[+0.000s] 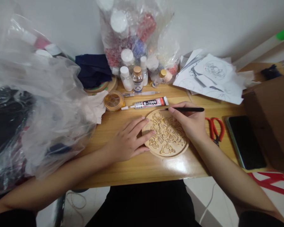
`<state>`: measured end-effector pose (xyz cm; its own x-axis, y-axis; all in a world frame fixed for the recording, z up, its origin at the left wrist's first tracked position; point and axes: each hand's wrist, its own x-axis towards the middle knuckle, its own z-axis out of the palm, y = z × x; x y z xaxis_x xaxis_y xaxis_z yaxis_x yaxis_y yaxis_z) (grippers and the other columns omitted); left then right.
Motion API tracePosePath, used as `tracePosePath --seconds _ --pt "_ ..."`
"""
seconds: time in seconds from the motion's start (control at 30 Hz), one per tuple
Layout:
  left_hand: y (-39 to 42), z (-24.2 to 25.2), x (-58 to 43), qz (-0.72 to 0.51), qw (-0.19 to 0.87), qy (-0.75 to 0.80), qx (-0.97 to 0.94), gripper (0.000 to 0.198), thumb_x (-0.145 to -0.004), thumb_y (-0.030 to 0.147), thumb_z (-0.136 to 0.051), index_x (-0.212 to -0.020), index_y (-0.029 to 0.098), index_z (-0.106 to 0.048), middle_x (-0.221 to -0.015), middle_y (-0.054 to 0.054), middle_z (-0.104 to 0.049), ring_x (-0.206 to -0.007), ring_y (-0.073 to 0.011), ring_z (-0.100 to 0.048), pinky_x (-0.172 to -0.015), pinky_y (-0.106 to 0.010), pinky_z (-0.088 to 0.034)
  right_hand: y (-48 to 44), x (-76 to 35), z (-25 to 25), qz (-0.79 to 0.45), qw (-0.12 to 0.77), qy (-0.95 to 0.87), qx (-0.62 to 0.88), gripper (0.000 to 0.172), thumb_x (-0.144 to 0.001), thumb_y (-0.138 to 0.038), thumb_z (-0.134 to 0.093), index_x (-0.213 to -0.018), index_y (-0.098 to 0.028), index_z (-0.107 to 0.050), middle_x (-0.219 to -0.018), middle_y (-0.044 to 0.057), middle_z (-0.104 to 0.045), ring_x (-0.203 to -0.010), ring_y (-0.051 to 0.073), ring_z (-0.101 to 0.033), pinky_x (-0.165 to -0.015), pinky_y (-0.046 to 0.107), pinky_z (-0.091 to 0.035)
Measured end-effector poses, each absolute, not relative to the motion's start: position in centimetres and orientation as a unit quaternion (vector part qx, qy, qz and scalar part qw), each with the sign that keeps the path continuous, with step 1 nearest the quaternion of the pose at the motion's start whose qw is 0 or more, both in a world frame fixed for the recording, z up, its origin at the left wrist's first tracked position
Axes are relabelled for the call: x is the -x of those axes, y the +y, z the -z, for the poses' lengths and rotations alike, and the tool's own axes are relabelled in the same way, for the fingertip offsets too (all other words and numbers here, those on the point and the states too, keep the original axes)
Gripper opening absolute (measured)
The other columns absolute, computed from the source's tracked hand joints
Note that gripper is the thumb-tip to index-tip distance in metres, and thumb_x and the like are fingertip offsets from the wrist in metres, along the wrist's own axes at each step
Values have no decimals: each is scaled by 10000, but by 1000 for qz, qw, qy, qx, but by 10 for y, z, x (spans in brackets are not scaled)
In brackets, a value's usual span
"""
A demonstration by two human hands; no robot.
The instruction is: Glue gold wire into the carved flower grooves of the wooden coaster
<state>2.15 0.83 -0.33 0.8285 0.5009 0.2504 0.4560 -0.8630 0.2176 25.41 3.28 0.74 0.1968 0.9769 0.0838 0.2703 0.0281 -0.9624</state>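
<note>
A round wooden disc (167,150) with a raised gold floral pattern lies on the wooden table (142,167). My left hand (127,138) rests flat on the table, its fingers spread onto the disc's left edge. My right hand (191,123) sits over the disc's upper right part, closed in a pinch on a thin black-handled tool (189,109) that lies nearly level and points left. The tool's tip is hidden behind my fingers.
A B-7000 glue tube (149,103), a spool (113,101) and small bottles (137,78) lie behind the disc. Red scissors (215,129) and a phone (246,142) sit right. Plastic bags (38,104) fill the left; paper drawings (213,78) lie at back right, next to a cardboard box (274,116).
</note>
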Motion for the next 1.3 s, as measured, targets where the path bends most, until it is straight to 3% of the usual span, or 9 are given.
tracePosePath --seconds 1.3 --pt "8 3 -22 -174 55 249 -951 444 -891 441 -505 -1212 134 -518 -1326 -208 -434 -1269 -344 -384 -976 -521 -421 33 -254 -8 -351 493 -529 595 49 -705 -213 -727 -711 -204 -679 -674 -10 -665 -591 106 -572 -548 256 -449"
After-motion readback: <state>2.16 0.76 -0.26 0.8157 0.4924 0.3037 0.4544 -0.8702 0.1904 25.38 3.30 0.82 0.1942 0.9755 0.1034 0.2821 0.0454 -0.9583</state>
